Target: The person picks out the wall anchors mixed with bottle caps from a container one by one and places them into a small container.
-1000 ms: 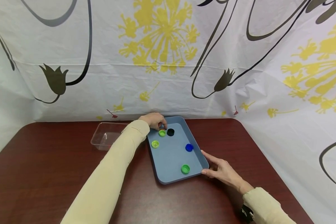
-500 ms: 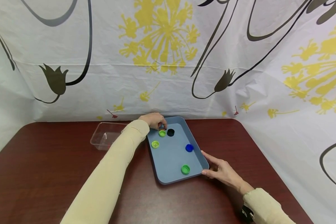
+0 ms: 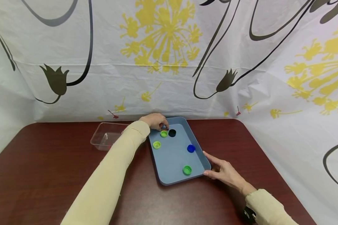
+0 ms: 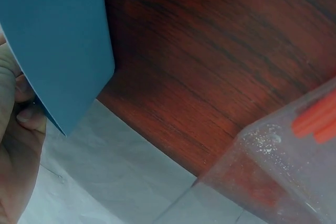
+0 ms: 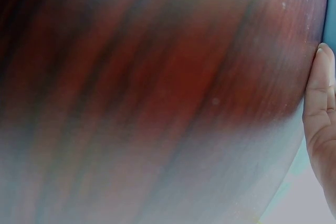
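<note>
A blue-grey tray (image 3: 171, 159) lies at an angle on the table. In the head view my left hand (image 3: 154, 121) reaches over its far left corner, fingers bent down inside. The left wrist view shows the left hand (image 4: 21, 129) partly hidden behind the tray wall (image 4: 68, 40); I cannot tell what its fingertips hold. My right hand (image 3: 225, 172) grips the near right corner between thumb and fingers. Close to the left fingertips lie a light green bottle cap (image 3: 163, 134) and a black cap (image 3: 172, 133). Also inside are a yellow-green cap (image 3: 156, 145), a blue cap (image 3: 191, 148) and a green cap (image 3: 187, 170).
A clear plastic box (image 3: 104, 137) stands left of the tray, partly behind the left sleeve (image 3: 112, 172). Orange-red pieces (image 4: 317, 119) show in it in the left wrist view. A patterned white cloth (image 3: 101, 93) hangs along the far edge of the dark wooden table (image 3: 45, 175).
</note>
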Tool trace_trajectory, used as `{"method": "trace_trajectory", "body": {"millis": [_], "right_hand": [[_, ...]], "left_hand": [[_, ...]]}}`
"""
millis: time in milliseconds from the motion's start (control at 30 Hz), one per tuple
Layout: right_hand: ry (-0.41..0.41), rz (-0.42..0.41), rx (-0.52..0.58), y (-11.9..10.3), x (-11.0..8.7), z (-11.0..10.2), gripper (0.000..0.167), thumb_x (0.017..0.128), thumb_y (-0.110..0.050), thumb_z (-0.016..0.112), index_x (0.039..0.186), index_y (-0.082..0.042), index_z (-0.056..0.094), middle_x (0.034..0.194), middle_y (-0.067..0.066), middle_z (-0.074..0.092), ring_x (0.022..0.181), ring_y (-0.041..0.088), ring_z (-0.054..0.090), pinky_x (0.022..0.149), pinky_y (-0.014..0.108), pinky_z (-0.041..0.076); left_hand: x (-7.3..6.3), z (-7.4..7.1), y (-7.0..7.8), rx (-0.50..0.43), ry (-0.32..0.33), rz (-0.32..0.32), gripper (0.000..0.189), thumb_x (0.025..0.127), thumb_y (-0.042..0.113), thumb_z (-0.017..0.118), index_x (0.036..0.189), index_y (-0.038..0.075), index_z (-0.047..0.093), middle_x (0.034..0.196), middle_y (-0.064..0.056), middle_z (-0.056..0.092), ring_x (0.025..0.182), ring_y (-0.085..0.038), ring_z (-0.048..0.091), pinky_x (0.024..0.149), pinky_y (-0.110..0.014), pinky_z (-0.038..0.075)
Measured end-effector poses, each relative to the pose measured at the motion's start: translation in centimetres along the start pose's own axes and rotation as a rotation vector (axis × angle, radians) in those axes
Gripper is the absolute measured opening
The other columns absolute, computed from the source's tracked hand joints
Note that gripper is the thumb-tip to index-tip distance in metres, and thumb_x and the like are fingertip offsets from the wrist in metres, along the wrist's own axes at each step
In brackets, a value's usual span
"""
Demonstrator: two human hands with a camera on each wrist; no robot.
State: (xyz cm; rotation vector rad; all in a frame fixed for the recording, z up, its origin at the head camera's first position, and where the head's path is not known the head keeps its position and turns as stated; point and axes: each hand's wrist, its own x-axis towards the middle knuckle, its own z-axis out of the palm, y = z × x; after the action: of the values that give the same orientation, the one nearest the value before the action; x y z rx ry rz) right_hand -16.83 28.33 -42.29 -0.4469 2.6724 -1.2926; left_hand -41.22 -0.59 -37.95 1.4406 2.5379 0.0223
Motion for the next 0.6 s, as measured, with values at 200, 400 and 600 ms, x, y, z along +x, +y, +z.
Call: {"method": "trace_trajectory", "body": {"millis": [200,400,600], "right_hand": [[-0.003,-0.009,0.006,-0.03,0.01,-0.12,0.075,0.085,-0.024,0.07,0.148,-0.013,0.032,0.104,0.016,0.06,0.063,0.008,0.059,0.057,0.029,0.053],[-0.002,-0.022,0.007,0.05,0.03,-0.1,0.074,0.085,-0.023,0.07,0.147,-0.012,0.032,0.108,0.016,0.06,0.064,0.007,0.059,0.058,0.028,0.052],[-0.002,-0.024,0.016,0.11,0.01,-0.05,0.074,0.085,-0.023,0.07,0.147,-0.012,0.032,0.114,0.019,0.058,0.064,0.007,0.059,0.059,0.028,0.053]], "left_hand": [[-0.2,-0.05,0.1,-0.004,-0.005,-0.002,0.028,0.089,0.01,0.064,0.113,0.025,0.069,0.09,0.003,0.064,0.076,-0.01,0.048,0.07,-0.024,0.041],[-0.2,0.09,0.06,-0.004,0.002,-0.005,0.031,0.088,0.009,0.064,0.115,0.026,0.068,0.084,0.003,0.062,0.074,-0.01,0.05,0.068,-0.024,0.041],[-0.27,0.15,0.12,0.015,-0.005,-0.005,0.033,0.09,0.009,0.063,0.117,0.028,0.066,0.09,0.003,0.061,0.082,-0.012,0.05,0.073,-0.026,0.042]]}}
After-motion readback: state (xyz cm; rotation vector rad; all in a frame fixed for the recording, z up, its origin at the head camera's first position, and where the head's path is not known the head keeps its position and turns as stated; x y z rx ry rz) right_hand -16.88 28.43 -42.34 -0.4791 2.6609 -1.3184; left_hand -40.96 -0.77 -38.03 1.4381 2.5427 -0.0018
